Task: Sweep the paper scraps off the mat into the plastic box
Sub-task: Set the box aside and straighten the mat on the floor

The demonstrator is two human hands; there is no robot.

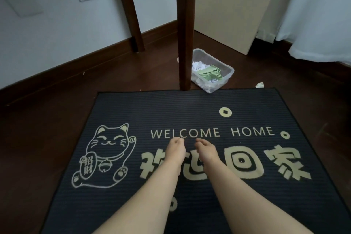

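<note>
A dark ribbed mat (133, 112) with a cat drawing and "WELCOME HOME" lettering lies on the floor. I see no scraps on its surface. Past its far edge stands a clear plastic box (227, 77) holding white paper scraps (198, 66) and a green plastic tool (209, 74). More scraps show through its near wall. My left hand (175, 149) and my right hand (206, 151) rest side by side on the middle of the mat, fingers curled under, with nothing seen in them. One crumpled scrap (259, 85) lies on the floor off the mat's far right corner.
A dark wooden table leg (185, 30) stands right at the mat's far edge, touching the box's left side. A second leg (131, 9) is near the wall. A beige panel (233, 5) and white curtain (319, 15) stand behind.
</note>
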